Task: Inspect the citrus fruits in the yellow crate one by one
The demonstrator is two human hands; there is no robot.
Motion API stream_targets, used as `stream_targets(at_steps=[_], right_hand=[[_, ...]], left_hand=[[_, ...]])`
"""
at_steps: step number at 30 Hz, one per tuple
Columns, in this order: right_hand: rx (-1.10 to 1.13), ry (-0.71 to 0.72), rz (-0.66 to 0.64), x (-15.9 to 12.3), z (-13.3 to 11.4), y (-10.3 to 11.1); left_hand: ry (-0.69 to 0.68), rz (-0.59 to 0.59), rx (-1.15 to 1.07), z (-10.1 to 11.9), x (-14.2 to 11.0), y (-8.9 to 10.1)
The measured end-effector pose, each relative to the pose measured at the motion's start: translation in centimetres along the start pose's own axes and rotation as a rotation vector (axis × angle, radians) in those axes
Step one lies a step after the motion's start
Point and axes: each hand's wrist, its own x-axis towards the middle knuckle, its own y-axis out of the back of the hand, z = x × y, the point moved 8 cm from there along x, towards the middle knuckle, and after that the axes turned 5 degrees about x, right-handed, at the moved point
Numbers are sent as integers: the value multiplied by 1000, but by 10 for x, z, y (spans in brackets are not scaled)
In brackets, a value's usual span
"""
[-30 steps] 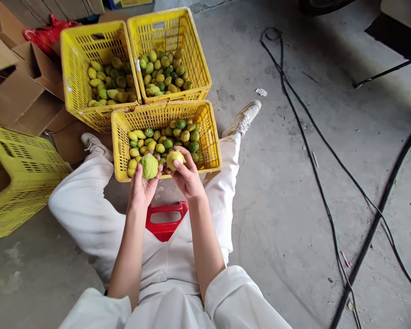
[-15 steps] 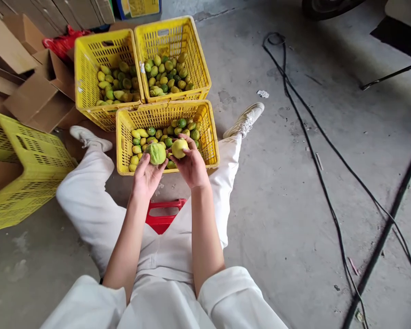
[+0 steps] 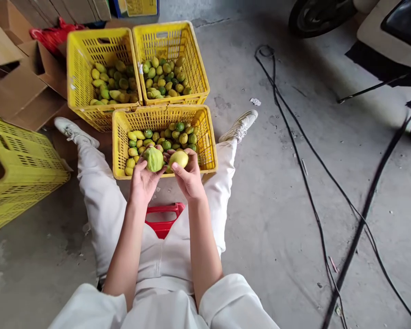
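My left hand (image 3: 144, 182) holds a ridged, yellow-green lemon (image 3: 153, 159), its fingers curled around the lower side. Beside it, my right hand (image 3: 191, 178) grips a smoother yellow lemon (image 3: 178, 159), with the thumb lying across its near side. Both fruits are held close together above the near edge of a yellow plastic crate (image 3: 119, 144). Inside that crate lie several more green and yellow lemons (image 3: 183, 138), partly hidden behind my hands.
Two more yellow crates (image 3: 76, 61) of lemons stand behind the near one. An upright yellow crate (image 3: 30, 171) and cardboard boxes (image 3: 23, 98) are at left. Black cables (image 3: 296, 160) cross the floor at right, near a parked scooter (image 3: 393, 41). A red stool (image 3: 162, 226) is under me.
The yellow lemon has turned in my right hand, and the thumb now lies over it. My left leg has straightened. The whole view has shifted slightly.
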Motion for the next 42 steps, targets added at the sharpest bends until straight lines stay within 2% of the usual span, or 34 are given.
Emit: stream_targets(at_steps=[6,13,16,21,26,32,37,42], right_hand=[[-76,40,99,-6,-10,13],[80,-75,-66,-1,0,2],[39,-87,-53,0,2,2],[-55,-82,38,-1,3,9],[-70,-99,82,0,10,12],[-69,-93,95,4,18,14],[71,-131,48,8,23,13],[-45,-114,81,7,23,15]], left_hand=[[41,-35,20,-7,-3,-1],[98,-32,37,-9,-6,-1],[125,25,-18,-6,-5,6],[96,48,-16,-1,-4,16],[79,29,69,-6,-2,20],[101,112,69,-14,5,33],[84,78,5,-9,9,36],[25,86,92,-5,10,42]])
